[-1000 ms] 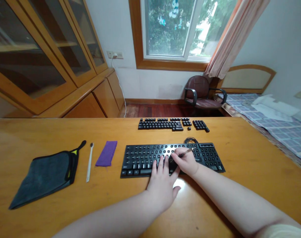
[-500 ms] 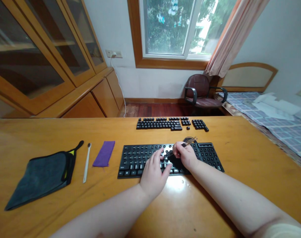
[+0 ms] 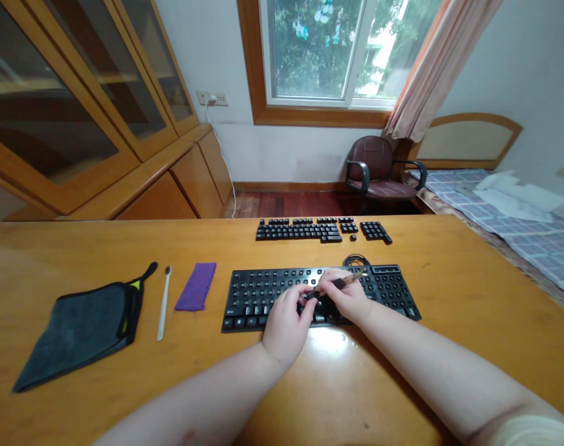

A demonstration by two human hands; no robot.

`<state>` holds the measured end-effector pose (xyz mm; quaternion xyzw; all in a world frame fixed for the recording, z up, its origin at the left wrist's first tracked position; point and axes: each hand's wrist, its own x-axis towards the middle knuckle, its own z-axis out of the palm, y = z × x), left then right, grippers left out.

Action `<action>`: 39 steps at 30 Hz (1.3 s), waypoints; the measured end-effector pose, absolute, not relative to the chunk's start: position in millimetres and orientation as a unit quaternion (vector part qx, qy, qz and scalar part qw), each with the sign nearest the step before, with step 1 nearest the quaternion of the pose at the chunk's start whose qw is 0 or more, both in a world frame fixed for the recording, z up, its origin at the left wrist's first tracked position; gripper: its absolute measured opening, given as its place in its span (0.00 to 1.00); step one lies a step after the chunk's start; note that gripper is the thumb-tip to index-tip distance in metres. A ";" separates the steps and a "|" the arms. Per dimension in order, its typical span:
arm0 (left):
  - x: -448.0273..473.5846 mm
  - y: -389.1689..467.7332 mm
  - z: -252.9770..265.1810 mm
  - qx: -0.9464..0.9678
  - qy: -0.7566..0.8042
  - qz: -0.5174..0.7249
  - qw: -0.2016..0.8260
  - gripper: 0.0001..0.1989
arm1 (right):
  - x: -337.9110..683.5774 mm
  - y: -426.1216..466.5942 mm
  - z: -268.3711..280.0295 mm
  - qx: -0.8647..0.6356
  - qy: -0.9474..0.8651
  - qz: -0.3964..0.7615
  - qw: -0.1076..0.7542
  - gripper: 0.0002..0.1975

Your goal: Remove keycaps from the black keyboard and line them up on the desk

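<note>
A black keyboard [image 3: 254, 291] lies on the wooden table, with rows of small bare key posts in place of most caps. Over its middle, my right hand [image 3: 344, 296] is closed round a slim tool [image 3: 340, 283] with a black middle and a blurred brownish end pointing up to the right. The tool's dark lower end points toward my left fingertips. My left hand [image 3: 288, 319] rests over the keyboard with thumb and fingers drawn together at that end. A small dark piece [image 3: 311, 295] shows there, too small to name.
Removed black keycaps [image 3: 298, 232] lie in keyboard order along the table's far edge. A coiled cable [image 3: 356, 260] sits behind the keyboard. To the left are a purple cloth [image 3: 195, 287], a white toothbrush [image 3: 163, 306] and a folded grey cloth [image 3: 80, 331].
My left thumb and fingers, spread apart before, have come together at the tool's lower end. The tool has tilted slightly, and my right hand has shifted a little.
</note>
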<state>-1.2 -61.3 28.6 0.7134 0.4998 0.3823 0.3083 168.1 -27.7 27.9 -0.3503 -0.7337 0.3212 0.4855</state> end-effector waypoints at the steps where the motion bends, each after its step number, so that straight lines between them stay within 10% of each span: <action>1: -1.2 -61.2 28.8 0.714 0.499 0.381 0.310 0.09 | 168.3 -28.5 29.0 -0.340 -0.743 0.306 0.488 0.12; 39: -1.5 -60.0 18.8 0.605 0.470 0.480 0.428 0.09 | 172.3 -26.3 29.8 -0.246 -0.782 0.324 0.472 0.12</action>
